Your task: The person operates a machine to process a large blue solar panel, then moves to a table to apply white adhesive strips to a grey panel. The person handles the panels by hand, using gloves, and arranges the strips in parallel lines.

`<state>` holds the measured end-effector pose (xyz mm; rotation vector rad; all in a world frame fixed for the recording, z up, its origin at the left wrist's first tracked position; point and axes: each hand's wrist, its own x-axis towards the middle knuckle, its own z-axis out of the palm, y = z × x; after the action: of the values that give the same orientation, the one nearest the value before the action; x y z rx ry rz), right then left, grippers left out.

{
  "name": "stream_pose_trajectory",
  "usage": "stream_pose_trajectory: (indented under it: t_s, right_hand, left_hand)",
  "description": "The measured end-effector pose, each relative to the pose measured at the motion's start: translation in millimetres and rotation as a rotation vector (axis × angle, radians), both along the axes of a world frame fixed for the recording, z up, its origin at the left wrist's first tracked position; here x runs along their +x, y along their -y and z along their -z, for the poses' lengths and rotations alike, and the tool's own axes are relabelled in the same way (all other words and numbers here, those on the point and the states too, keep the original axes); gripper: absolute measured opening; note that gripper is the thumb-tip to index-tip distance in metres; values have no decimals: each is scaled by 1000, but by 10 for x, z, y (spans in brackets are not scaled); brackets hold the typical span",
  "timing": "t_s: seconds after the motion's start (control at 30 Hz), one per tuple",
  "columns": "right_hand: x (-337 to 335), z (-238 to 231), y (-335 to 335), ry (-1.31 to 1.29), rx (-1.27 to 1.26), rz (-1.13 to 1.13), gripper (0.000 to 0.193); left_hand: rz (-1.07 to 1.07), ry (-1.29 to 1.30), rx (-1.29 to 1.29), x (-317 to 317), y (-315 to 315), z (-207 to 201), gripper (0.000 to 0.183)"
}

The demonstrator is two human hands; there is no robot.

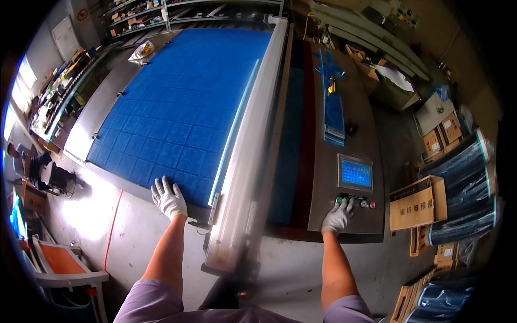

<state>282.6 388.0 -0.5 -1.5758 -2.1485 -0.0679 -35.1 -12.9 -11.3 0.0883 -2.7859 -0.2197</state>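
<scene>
My left hand, in a pale knit glove, lies with fingers spread at the near edge of the blue sheet. The sheet is marked with a grid of rectangles and covers the machine's flat bed. My right hand, gloved alike, rests on the metal control panel, its fingers stretched toward a row of push buttons. Beside those fingers are a green button and a red button; the fingertips partly hide the row. Just beyond is a lit blue touchscreen. Neither hand holds anything.
A long whitish beam crosses the bed between my hands, partly blurred. Blue strips and a yellow cutter lie on the metal top. Cardboard boxes and wrapped dark rolls stand at right. A person sits far left.
</scene>
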Motion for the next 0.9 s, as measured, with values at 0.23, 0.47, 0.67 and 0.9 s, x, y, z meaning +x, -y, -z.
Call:
stream_pose_trajectory:
  t_s: [0.23, 0.47, 0.67, 0.9]
  right_hand:
    - [41, 78, -56, 21, 42, -4, 37]
    - [11, 3, -2, 10, -17, 0, 38]
    - [-7, -76, 28, 16, -62, 9, 39]
    - [11, -8, 0, 40, -23, 17, 40]
  left_hand:
    - [2, 6, 27, 14, -32, -30, 49]
    - [-7, 31, 51, 30, -29, -66, 49]
    - [-15, 64, 42, 33, -29, -79, 50]
    - [-9, 42, 48, 27, -28, -50, 50]
